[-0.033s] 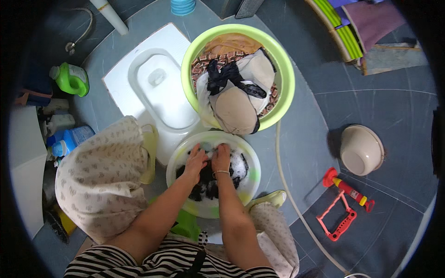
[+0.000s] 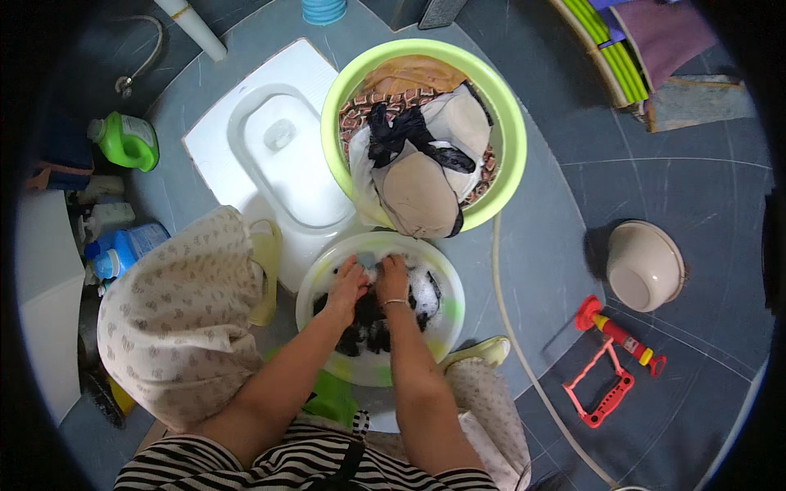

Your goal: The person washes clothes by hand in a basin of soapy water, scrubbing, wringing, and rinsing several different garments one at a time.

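Dark cloth (image 2: 367, 321) sits in suds at the white basin's (image 2: 426, 348) middle, both my hands closed on it: left hand (image 2: 347, 288), right hand (image 2: 391, 280). Hard scrubbing could slop water over the rim toward the green tub (image 2: 506, 123).

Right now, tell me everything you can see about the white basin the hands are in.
The white basin is round, shallow and looks like plastic. It sits on the grey tiled floor between the person's knees, just below the green tub. It holds suds and dark wet cloth. The left hand and right hand press into the cloth.
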### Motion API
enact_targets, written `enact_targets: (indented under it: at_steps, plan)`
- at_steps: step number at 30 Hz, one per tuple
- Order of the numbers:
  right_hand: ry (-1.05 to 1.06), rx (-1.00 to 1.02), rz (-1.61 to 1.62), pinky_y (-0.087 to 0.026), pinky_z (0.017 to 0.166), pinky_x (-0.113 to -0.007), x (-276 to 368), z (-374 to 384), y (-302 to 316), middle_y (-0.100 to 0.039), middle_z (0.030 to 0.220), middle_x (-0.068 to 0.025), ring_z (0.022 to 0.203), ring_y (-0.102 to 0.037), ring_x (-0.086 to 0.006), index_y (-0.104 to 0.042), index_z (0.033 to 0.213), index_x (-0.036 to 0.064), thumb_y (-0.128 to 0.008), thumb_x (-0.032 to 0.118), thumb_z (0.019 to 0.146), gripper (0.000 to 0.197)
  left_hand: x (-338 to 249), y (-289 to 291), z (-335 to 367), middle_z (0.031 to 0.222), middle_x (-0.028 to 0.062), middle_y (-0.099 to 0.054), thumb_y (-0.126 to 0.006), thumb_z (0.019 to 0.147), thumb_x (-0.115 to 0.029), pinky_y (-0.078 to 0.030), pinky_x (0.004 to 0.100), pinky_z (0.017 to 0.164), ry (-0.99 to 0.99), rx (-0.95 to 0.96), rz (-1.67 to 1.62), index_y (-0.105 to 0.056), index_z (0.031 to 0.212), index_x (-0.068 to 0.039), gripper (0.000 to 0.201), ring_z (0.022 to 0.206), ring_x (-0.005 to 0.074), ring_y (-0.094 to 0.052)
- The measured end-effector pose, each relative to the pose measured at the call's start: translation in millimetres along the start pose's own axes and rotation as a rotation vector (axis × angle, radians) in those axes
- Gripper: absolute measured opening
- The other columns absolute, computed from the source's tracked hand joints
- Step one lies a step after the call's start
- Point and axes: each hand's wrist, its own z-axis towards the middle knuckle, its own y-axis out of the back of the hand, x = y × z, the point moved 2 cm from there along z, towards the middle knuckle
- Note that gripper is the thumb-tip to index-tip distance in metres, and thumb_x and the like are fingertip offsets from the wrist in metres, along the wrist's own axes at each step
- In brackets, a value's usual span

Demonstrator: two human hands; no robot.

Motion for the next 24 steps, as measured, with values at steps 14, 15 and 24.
enact_targets:
  at_steps: [14, 15, 24]
  plan:
    - [-0.323, -0.230, 0.596, -0.042, 0.060, -0.034, 95.9, -114.0, 85.0, -0.053, 0.067, -0.0110, 0.061, -0.052, -0.0196, -0.053, 0.082, 0.0039, -0.046, 0.013, 0.078, 0.012, 29.0, -27.4, -22.3, 0.100, 0.0127, -0.058, -0.037, 0.087, -0.053, -0.047, 0.0380, 0.070, 0.478, 0.123, -0.182, -0.045, 0.114, -0.003, 0.058, 0.086, 0.0222, -0.056]
    - [-0.304, -0.236, 0.605, -0.041, 0.060, -0.033, 115.4, -127.5, 100.4, -0.051, 0.066, -0.0106, 0.061, -0.051, -0.0180, -0.053, 0.081, 0.0033, -0.046, 0.013, 0.078, 0.012, 38.5, -19.2, -9.6, 0.101, 0.0135, -0.057, -0.036, 0.087, -0.054, -0.047, 0.0391, 0.070, 0.386, 0.146, -0.092, -0.044, 0.115, -0.003, 0.059, 0.087, 0.0228, -0.056]
    - [0.070, -0.582, -0.037, -0.045, 0.049, -0.040, 147.6, -165.6, 112.1, -0.056, 0.065, -0.0149, 0.057, -0.057, -0.0315, -0.055, 0.077, 0.0063, -0.048, 0.024, 0.083, 0.020, 56.7, 2.2, -22.2, 0.093, 0.0120, -0.057, -0.048, 0.083, -0.034, -0.043, 0.0463, 0.067, -0.249, 0.315, 0.686, -0.058, 0.091, -0.002, 0.034, 0.084, 0.0260, -0.055]
